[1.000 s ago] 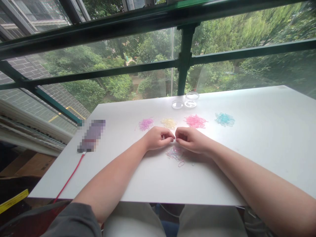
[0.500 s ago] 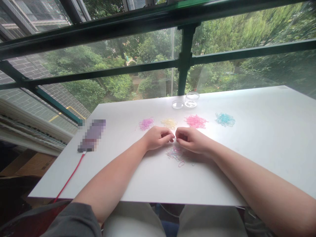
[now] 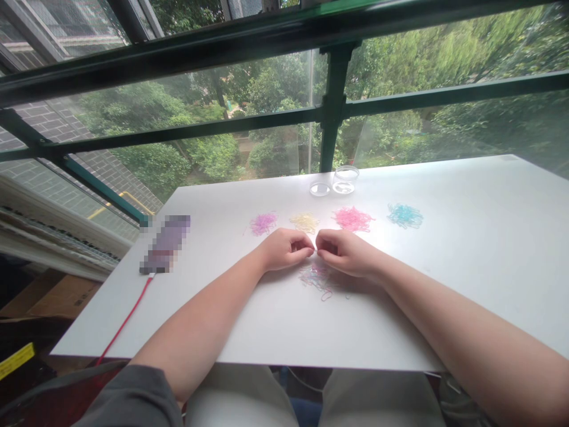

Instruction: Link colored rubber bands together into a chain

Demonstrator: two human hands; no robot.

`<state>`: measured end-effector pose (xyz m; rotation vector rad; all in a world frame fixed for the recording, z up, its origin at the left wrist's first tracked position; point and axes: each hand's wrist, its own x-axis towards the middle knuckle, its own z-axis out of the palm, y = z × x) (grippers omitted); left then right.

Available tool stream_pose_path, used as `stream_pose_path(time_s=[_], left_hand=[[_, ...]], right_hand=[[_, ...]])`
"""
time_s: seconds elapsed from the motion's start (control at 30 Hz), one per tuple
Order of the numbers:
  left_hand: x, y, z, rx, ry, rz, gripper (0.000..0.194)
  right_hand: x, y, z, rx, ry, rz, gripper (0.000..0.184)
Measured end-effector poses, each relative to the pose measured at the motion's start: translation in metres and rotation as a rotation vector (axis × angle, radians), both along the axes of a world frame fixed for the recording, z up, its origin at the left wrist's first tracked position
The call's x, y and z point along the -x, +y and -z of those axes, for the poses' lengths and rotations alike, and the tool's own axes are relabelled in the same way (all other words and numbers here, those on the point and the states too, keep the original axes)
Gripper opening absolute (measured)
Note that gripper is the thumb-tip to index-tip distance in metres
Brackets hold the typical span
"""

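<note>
Head view: left hand (image 3: pixel 280 249) and right hand (image 3: pixel 353 254) both in a narrow pinch, fingertips nearly meeting; can't tell what they grip, too small. Mixed-colour pile of thin pastel loops (image 3: pixel 315 279) lies just nearside on the white flat-topped table (image 3: pixel 275 332); purple loop pile (image 3: pixel 263 223), pale-yellow loop pile (image 3: pixel 304 222), pink loop pile (image 3: pixel 352 219) and teal loop pile (image 3: pixel 405 216) sit beyond.

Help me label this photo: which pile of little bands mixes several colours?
The near pile, this side of the left hand and right hand. The purple pile, yellow pile, pink pile and blue pile, beyond them, each show one colour.
</note>
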<state>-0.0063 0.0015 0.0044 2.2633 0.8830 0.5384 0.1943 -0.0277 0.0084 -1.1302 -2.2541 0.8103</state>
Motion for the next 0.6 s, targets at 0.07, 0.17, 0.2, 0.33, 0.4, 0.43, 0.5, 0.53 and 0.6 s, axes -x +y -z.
stream_pose_path(time_s=[0.07,0.17,0.2,0.33,0.4,0.43,0.5,0.53,0.6], left_hand=[[0.0,0.0,0.0002,0.004,0.002,-0.004,0.017],[0.0001,0.0,-0.0001,0.01,0.003,-0.004,0.017],[0.0,0.0,-0.0004,0.012,0.002,-0.004,0.017],[-0.0005,-0.0004,-0.0019,0.019,-0.003,-0.002,0.018],[-0.0008,-0.0007,-0.0025,0.019,-0.007,-0.002,0.018],[-0.0009,-0.0009,-0.0026,0.018,-0.009,-0.004,0.018],[-0.0009,-0.0012,-0.0027,0.018,-0.014,-0.006,0.019],[-0.0009,-0.0013,-0.0026,0.019,-0.017,-0.006,0.019],[-0.0008,-0.0014,-0.0022,0.02,-0.022,-0.005,0.019]], right_hand=[[-0.0001,-0.0001,0.0002,0.001,0.001,0.0,0.004],[-0.0002,-0.0004,0.0004,0.006,0.003,0.003,0.004],[-0.0001,-0.0004,0.0003,0.007,0.003,0.004,0.004],[0.0,-0.0004,0.0,0.013,0.007,0.004,0.003],[0.0,-0.0004,0.0002,0.016,0.01,0.003,0.003],[-0.0001,-0.0005,0.0004,0.017,0.01,0.002,0.003],[-0.0002,-0.0007,0.0006,0.017,0.011,0.002,0.003],[-0.0002,-0.0009,0.0005,0.017,0.01,0.002,0.003],[-0.0002,-0.0011,0.0001,0.016,0.01,0.0,0.003]])
